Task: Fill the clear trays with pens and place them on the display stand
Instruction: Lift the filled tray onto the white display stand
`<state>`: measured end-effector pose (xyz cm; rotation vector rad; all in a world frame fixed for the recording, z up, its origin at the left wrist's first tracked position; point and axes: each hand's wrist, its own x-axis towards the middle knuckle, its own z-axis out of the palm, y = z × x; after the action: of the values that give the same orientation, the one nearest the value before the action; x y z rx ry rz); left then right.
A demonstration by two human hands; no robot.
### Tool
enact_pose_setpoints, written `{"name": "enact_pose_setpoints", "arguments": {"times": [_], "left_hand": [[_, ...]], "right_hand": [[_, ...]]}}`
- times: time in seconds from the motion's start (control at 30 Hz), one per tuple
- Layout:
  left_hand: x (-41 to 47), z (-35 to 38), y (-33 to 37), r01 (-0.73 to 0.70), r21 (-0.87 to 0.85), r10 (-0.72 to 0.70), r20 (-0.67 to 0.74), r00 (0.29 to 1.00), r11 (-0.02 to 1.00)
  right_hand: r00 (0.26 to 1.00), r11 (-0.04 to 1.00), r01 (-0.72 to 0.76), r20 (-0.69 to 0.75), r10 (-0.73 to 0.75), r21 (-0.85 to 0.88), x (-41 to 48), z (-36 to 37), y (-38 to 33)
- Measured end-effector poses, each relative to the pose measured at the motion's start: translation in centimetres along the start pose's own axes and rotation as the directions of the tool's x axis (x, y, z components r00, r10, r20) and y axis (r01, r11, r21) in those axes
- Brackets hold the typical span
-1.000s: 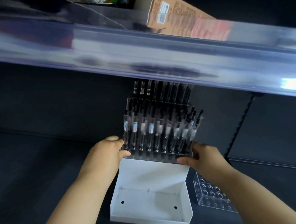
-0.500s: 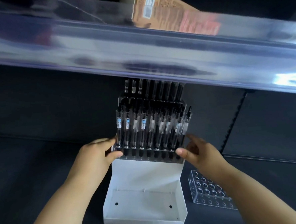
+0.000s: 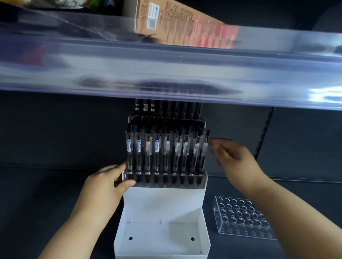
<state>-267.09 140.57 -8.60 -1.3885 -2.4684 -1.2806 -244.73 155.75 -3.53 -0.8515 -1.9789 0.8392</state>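
The filled clear tray [image 3: 165, 179] sits across the middle step of the white display stand [image 3: 162, 202], its pens [image 3: 157, 150] standing upright in rows, with more pen rows on the step behind. The left hand [image 3: 107, 185] grips the tray's left end, thumb on the front face and fingers round the back. The right hand [image 3: 236, 157] is off the tray, up by the rightmost pen — its fingers are blurred, so I cannot tell whether they pinch that pen or hold nothing. Loaded like this, the tray is likely top-heavy, and its rigid plastic looks smooth and slippery; the pens only stand loose in their holes, so any tilt may spill them. It is best held low, at both short ends. An empty tray [image 3: 241, 215] lies on the dark shelf [image 3: 40, 197] just beside the stand's front right corner.
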Motion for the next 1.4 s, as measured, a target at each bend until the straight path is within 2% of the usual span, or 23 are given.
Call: {"name": "enact_pose_setpoints", "arguments": {"times": [0.33, 0.53, 0.63, 0.73, 0.97, 1.23, 1.4], "left_hand": [[-0.2, 0.1, 0.2, -0.013, 0.038, 0.013, -0.019, 1.000, 0.999], [-0.7, -0.2, 0.4, 0.002, 0.046, -0.001, -0.037, 0.999, 0.999], [-0.9, -0.3, 0.4, 0.002, 0.051, 0.000, -0.040, 0.999, 0.999], [-0.9, -0.5, 0.4, 0.008, 0.042, -0.006, -0.054, 0.999, 0.999], [-0.9, -0.4, 0.8, 0.002, -0.004, -0.002, -0.093, 0.996, 1.000], [-1.0, -0.5, 1.0, -0.019, 0.002, 0.019, -0.114, 0.993, 1.000], [-1.3, -0.5, 1.4, -0.031, 0.031, 0.034, -0.099, 0.994, 0.999]], "right_hand": [[1.000, 0.992, -0.030, -0.006, 0.030, -0.123, 0.0, 0.8, 0.6], [0.968, 0.997, 0.031, -0.246, -0.047, -0.067, 1.8, -0.2, -1.8], [0.979, 0.984, 0.116, -0.149, -0.136, -0.136, 3.9, -1.0, -4.1], [0.987, 0.938, 0.136, -0.038, -0.156, -0.318, 4.5, -0.9, -5.0], [0.979, 0.900, 0.190, 0.009, -0.203, -0.394, 4.0, -0.7, -5.4], [0.982, 0.948, 0.141, -0.079, -0.169, -0.285, 3.3, -1.1, -5.1], [0.986, 0.956, 0.151, -0.024, -0.162, -0.251, 2.8, -0.7, -5.0]]}}
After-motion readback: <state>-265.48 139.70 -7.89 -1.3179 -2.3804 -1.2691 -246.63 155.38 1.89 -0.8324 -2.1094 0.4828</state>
